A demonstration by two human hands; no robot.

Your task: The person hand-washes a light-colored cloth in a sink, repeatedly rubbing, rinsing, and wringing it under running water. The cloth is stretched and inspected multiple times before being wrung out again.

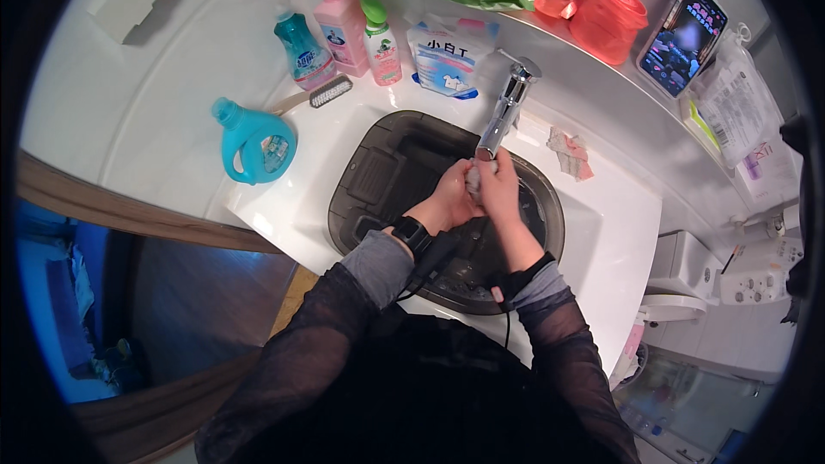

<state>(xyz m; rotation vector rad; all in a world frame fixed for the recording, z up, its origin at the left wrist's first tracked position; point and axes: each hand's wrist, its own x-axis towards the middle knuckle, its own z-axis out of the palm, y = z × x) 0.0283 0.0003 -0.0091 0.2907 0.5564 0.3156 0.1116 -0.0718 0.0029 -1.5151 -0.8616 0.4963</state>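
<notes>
Under the spout of a chrome faucet (507,106), my left hand (453,198) and my right hand (501,185) are closed together on a small pale cloth (474,182). Both hands are over a dark plastic washbasin (374,174) with a ridged washboard part, which sits in the white sink. Some water and suds show at the basin's bottom. My fingers hide much of the cloth. Whether water runs from the spout cannot be told.
Left of the basin stand a teal detergent jug (258,148), a scrub brush (330,91) and several bottles. A detergent pouch (448,58) is behind. A pink and grey cloth (570,153) lies right of the faucet. A phone (683,38) leans on the shelf.
</notes>
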